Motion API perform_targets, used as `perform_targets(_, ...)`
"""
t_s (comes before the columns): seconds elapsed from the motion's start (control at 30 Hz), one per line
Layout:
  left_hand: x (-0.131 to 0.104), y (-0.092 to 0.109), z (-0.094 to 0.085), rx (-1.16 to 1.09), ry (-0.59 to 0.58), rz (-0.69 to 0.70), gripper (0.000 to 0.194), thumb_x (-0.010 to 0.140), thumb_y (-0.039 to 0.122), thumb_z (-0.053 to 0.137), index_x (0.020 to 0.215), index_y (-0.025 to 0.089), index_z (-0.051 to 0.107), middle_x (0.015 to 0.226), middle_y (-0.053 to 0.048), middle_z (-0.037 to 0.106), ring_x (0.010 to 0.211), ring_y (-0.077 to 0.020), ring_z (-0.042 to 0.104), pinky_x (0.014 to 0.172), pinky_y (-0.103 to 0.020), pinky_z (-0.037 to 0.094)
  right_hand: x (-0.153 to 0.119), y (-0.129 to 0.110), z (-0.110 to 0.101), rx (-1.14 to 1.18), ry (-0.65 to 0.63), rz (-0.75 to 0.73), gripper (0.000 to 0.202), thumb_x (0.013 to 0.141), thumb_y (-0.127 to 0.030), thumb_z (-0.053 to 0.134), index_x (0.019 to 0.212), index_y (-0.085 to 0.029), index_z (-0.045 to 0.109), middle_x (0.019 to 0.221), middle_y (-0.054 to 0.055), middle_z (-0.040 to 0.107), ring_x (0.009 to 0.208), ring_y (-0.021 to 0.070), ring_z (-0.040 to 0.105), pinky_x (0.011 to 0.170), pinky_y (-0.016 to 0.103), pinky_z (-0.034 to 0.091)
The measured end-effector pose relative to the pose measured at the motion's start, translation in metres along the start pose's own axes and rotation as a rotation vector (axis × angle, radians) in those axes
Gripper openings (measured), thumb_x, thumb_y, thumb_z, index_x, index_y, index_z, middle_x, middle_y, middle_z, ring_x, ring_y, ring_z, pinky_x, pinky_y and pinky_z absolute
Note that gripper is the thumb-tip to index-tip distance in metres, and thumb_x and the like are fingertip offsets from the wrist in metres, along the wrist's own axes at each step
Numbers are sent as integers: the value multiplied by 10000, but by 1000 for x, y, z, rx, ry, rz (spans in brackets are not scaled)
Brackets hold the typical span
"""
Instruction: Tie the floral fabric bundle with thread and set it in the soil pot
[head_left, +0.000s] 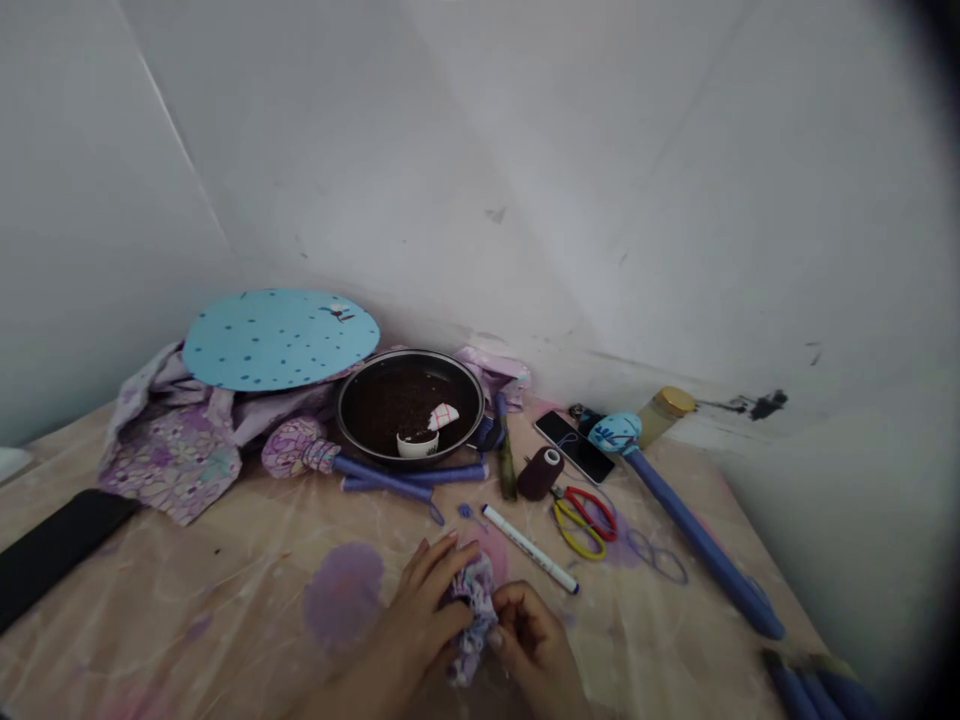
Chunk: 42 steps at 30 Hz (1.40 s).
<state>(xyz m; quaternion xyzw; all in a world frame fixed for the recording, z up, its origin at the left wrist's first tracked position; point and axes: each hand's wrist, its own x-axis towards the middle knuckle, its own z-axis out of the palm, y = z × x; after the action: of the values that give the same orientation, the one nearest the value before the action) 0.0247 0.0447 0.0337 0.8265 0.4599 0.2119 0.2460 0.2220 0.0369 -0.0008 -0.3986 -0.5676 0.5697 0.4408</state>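
Note:
Near the front of the table, a small gathered piece of purple floral cloth [474, 618] lies crumpled between my hands. My left hand [424, 615] grips it from the left, the thumb in front and the fingers behind and over it. At its right edge my right hand [534, 640] is closed in a pinch against the cloth; whatever is between those fingertips is too small to make out. Just beyond my hands lie a white marker [531, 548] with dark blue ends and a small blue scrap of string [469, 511].
Behind are a dark pan [346, 425] holding soil and a white cup [418, 447], a floral-headed stick [296, 447] and a blue spotted oval [281, 340]. Rightward lie a thread spool [538, 478], red-and-yellow-handled cutters [579, 530], a phone [574, 446] and a blue-handled stick [701, 540].

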Motion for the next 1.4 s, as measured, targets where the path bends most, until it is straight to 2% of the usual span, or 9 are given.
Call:
perform_targets(0.17,11,-9,-3,-227,-34,-341,651,733,132,597,1359,298,528,1514,-64,409,1404,-368,292,1096,-549,333,-1,3,-3,72,-9,-43,398,813,-542,686,1080,-261,596,702,-44,470,596,123,422,555,227,351)
perform_targets(0.37,14,-4,-9,-422,14,-354,722,720,76,575,1392,318,466,1537,-36,367,1406,-299,313,1113,-473,320,2,4,-9,178,141,6,262,914,-473,575,1057,-255,601,814,2,573,465,88,450,448,214,373)
perform_targets(0.53,17,-1,-11,-510,48,-374,710,699,68,533,1377,276,491,1502,-48,410,1384,-288,360,1122,-457,310,6,0,-17,-187,371,-117,224,883,-454,627,976,-256,673,940,63,638,842,226,606,748,310,481)
perform_targets(0.7,17,-1,-20,-621,-99,-412,739,638,102,576,1357,267,528,1450,-57,475,1365,-321,371,1144,-489,243,9,-10,-14,-69,103,40,281,948,-489,505,1084,-276,626,999,70,658,915,247,620,819,355,487)
perform_targets(0.8,16,4,-21,-612,-156,-389,724,655,113,589,1353,297,530,1428,-37,493,1343,-309,401,1134,-466,271,10,-13,-8,56,-35,9,396,881,-543,590,1182,-285,572,1075,66,639,983,252,597,884,379,461)
perform_targets(1.0,14,14,-29,-600,-202,-376,701,706,127,584,1369,340,496,1418,-18,503,1292,-299,461,1093,-461,339,8,-5,-4,289,101,200,264,818,-453,700,871,-258,530,728,-44,561,606,144,508,575,243,426)
perform_targets(1.23,1,19,-59,-663,-122,-57,366,796,177,617,1148,274,638,1407,-56,511,1293,-276,451,1066,-401,370,6,-1,-2,382,134,216,325,783,-460,720,963,-251,547,808,-4,592,688,182,562,627,287,447)
perform_targets(1.33,5,15,-57,-653,11,-159,333,867,245,561,1199,235,570,1264,-95,607,1135,-260,563,970,-384,440,5,-2,0,398,81,217,323,792,-460,717,981,-256,554,784,-15,583,640,163,535,587,265,421)
perform_targets(1.4,10,11,-51,-638,3,-278,349,891,278,534,1236,229,538,1274,-98,599,1119,-257,568,953,-376,447,4,-4,0,391,45,200,317,805,-464,707,996,-257,563,802,-8,594,673,171,546,617,274,429)
